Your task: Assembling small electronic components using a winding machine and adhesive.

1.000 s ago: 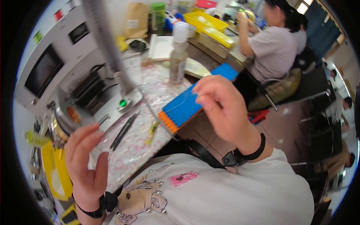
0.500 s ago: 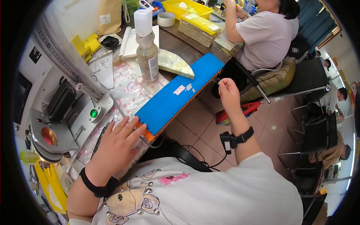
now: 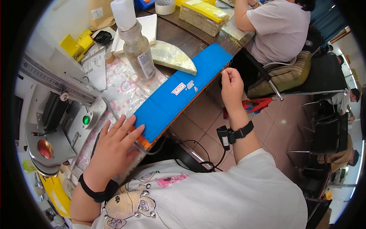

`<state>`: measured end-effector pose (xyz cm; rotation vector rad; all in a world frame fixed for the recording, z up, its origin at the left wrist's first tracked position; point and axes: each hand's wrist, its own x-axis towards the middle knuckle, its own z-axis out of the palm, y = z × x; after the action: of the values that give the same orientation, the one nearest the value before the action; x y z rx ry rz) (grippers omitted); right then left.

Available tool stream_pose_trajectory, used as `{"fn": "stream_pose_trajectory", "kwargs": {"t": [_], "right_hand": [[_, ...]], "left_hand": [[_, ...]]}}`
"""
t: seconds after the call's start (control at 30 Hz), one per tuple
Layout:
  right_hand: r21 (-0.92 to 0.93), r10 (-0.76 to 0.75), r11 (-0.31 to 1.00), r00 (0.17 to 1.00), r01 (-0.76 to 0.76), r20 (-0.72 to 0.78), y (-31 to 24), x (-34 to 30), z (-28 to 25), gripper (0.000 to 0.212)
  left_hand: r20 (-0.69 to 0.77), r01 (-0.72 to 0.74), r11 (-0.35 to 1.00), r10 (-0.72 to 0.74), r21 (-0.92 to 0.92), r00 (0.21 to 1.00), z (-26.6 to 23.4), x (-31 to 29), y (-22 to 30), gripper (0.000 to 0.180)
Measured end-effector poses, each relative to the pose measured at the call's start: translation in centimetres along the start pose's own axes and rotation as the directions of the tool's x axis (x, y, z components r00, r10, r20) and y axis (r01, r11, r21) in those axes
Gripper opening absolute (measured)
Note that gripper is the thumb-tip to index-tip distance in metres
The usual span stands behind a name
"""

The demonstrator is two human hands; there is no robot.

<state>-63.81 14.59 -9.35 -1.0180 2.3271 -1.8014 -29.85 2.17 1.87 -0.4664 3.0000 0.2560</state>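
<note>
A long blue board (image 3: 164, 105) with an orange edge lies slantwise along the table's front edge. My left hand (image 3: 116, 141) is spread open, its fingertips resting on the near left end of the board. At the board's far right end is my right hand (image 3: 232, 86), thumb and fingers pinched together beside the edge. Something thin and pale seems to stick out of the pinch, too small to name. Small paper labels (image 3: 178, 89) are stuck on the blue surface.
Behind the board stand a bottle with a white cap (image 3: 139, 55) and a pale fan-shaped slab (image 3: 173, 57). A machine with a green button (image 3: 86, 120) is at left. Across the table sits another person (image 3: 276, 30). A cushioned chair (image 3: 282, 78) stands at right.
The view has shifted slightly. My right hand has come closer to the far right end of the board, still pinched. My left hand stays on the near end.
</note>
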Motion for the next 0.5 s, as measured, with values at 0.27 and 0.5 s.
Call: {"fn": "stream_pose_trajectory", "kwargs": {"t": [0.27,0.5], "right_hand": [[-0.055,-0.145,0.988,0.988,0.147,0.050,-1.1,-1.0,0.6,0.011],[-0.265,-0.346,0.895,0.934,0.358,0.093,-0.3,-0.7,0.4,0.005]], "left_hand": [[0.042,0.030,0.998,-0.028,-0.057,0.999,0.0,0.2,0.3,0.076],[0.017,0.047,0.997,-0.046,-0.062,0.999,-0.1,0.3,0.6,0.069]]}}
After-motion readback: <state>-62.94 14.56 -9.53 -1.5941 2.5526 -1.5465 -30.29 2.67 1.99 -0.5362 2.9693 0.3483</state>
